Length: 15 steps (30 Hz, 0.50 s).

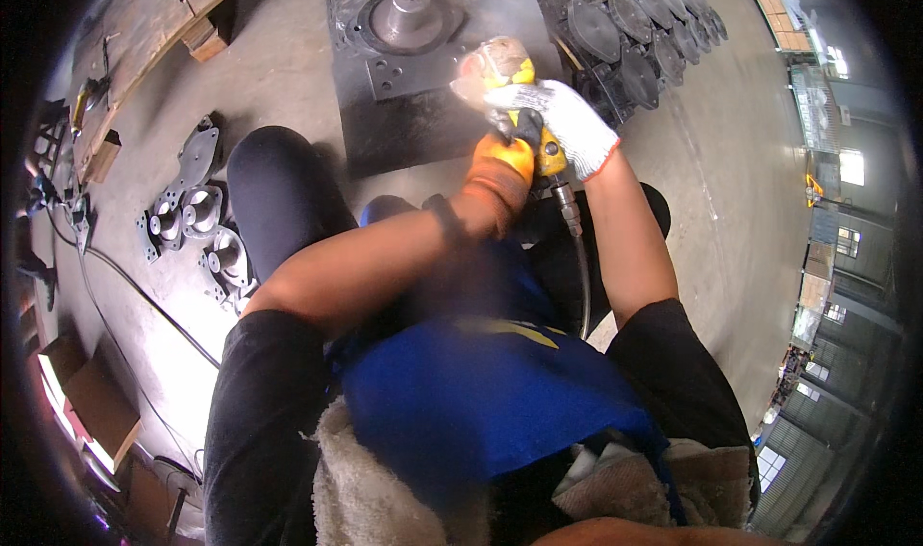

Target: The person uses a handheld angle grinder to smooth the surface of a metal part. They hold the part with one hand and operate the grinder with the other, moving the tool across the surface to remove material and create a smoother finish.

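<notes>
Both hands are closed around a yellow air-powered grinder (550,157), whose round head and pale disc are partly blurred. My left hand (502,166), in an orange glove, wraps the tool from the left and below. Over its upper right side lies my right hand (562,118) in a white knitted glove, fingers toward the head. A metal hose fitting (566,205) joins the grinder's rear end to a hose that runs down past my leg. Just beyond the tool, a dark flat plate (361,128) carries a grey flanged metal part (411,19) with a raised round hub.
Many dark flanged parts (639,70) lie in rows at the far right. Several similar parts (202,210) rest on the floor at the left. A wooden pallet (159,12) stands at the upper left. A cable (144,296) crosses the floor there, near a cardboard box (101,402).
</notes>
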Tool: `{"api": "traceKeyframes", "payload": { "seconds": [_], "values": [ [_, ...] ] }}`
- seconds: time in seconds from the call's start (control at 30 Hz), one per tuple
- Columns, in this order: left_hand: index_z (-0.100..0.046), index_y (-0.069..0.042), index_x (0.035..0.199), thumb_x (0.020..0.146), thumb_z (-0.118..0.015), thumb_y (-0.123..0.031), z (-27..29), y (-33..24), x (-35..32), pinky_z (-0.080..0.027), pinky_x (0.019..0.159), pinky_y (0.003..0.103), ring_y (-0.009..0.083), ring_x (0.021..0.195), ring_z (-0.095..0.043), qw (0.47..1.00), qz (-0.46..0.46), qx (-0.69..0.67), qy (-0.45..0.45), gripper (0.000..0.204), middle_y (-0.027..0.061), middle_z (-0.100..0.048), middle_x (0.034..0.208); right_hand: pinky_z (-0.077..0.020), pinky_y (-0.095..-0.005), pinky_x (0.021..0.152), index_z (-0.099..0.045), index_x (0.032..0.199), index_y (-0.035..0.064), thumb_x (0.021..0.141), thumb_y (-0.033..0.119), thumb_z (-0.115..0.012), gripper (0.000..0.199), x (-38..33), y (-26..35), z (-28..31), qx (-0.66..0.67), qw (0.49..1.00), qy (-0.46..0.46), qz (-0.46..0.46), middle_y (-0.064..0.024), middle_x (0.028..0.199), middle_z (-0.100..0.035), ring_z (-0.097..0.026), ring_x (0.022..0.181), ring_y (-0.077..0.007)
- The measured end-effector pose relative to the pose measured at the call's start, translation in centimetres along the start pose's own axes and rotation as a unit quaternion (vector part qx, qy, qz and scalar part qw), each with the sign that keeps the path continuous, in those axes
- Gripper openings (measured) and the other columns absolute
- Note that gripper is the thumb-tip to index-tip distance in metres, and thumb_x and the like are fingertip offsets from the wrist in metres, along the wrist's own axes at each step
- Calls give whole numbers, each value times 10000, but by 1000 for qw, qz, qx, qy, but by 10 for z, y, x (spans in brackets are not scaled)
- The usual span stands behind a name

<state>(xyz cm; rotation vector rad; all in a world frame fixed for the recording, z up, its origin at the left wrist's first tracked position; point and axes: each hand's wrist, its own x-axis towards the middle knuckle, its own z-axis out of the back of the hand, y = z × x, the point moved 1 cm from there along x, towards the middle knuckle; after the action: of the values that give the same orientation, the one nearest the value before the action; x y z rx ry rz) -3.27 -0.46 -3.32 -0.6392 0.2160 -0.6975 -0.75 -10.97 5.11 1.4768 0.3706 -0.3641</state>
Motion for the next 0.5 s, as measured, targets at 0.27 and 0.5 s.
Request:
{"api": "traceKeyframes", "payload": {
  "seconds": [0.27,0.5],
  "values": [
    [-633,-34,998,922,-460,-193,-17,16,-10,-488,797,335,299,890,-631,982,101,-156,-34,246,155,-659,913,-509,-256,804,-675,1082,-12,890,184,-625,279,26,-26,4,-2,997,56,54,-61,987,-692,-647,875,-123],
    [-638,-82,1004,941,-453,-184,-84,39,4,-485,783,312,230,926,-608,-465,-1,-885,27,220,111,-651,984,-496,-256,831,-684,1060,-7,896,210,-619,279,71,-63,4,-184,958,96,195,-69,973,-695,-648,867,-127]
  ]
}}
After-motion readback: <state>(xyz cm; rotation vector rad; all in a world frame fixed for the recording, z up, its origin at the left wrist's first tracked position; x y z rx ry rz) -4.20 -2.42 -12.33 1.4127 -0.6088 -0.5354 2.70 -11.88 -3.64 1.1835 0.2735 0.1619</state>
